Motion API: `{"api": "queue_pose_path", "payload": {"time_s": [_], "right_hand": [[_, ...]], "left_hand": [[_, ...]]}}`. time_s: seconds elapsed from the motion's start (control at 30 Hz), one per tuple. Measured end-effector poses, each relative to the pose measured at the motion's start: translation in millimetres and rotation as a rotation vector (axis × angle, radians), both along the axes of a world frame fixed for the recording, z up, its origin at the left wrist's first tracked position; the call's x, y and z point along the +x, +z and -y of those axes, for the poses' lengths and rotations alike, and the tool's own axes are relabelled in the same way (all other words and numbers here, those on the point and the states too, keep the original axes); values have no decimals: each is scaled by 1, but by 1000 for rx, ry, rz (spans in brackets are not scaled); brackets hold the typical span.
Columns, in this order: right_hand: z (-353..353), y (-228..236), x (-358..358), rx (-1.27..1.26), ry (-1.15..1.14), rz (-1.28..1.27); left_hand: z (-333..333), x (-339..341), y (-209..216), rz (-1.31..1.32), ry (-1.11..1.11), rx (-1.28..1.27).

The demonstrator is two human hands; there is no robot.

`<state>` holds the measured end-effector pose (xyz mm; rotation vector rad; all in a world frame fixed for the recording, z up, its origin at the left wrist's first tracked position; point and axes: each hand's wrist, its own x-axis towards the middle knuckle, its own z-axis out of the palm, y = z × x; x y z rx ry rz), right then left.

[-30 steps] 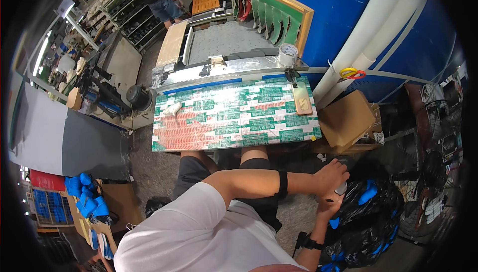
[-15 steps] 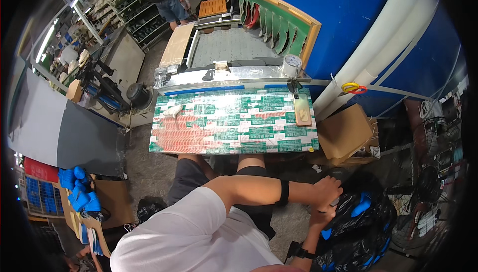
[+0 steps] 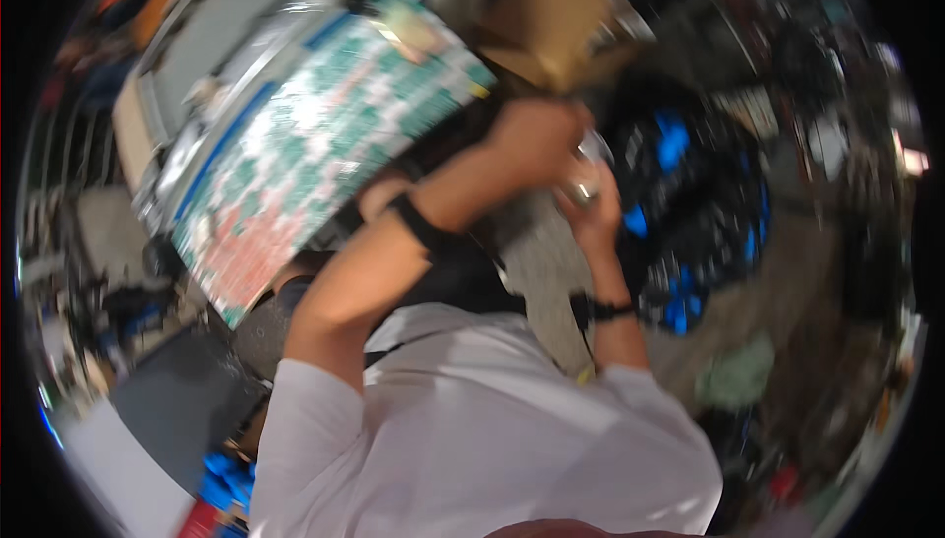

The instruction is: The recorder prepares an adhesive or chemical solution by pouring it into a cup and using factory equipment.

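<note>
Both hands come together at the right of my body, beside a black bag. My right hand (image 3: 597, 215) is closed around a small shiny, see-through or silvery container (image 3: 591, 159), too blurred to name more exactly. My left hand (image 3: 543, 139) reaches across from the left and is closed at the top of the same container; its fingers are smeared by motion. A black band sits on my left forearm and a dark watch (image 3: 602, 309) on my right wrist.
At the left stands a tilted-looking worktable (image 3: 325, 134) covered in green and white printed tape. Beyond it lies an open cardboard box (image 3: 551, 21). The black plastic bag (image 3: 709, 213) with blue pieces stands close to my right hand. Grey boards (image 3: 187, 390) are at lower left.
My view has turned to the right, so the table now slants at upper left. Both hands stay together but appear higher, and the shiny container now shows between them.
</note>
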<state>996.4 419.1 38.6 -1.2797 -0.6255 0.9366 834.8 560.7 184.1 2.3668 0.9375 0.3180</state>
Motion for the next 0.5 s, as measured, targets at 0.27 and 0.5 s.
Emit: {"api": "queue_pose_path", "payload": {"time_s": [0.27, 0.5], "right_hand": [[23, 43, 34, -249, 46, 825], [24, 56, 35, -285, 123, 823]], "left_hand": [[8, -16, -54, 596, 330, -945], [43, -24, -95, 559, 327, -828]]}}
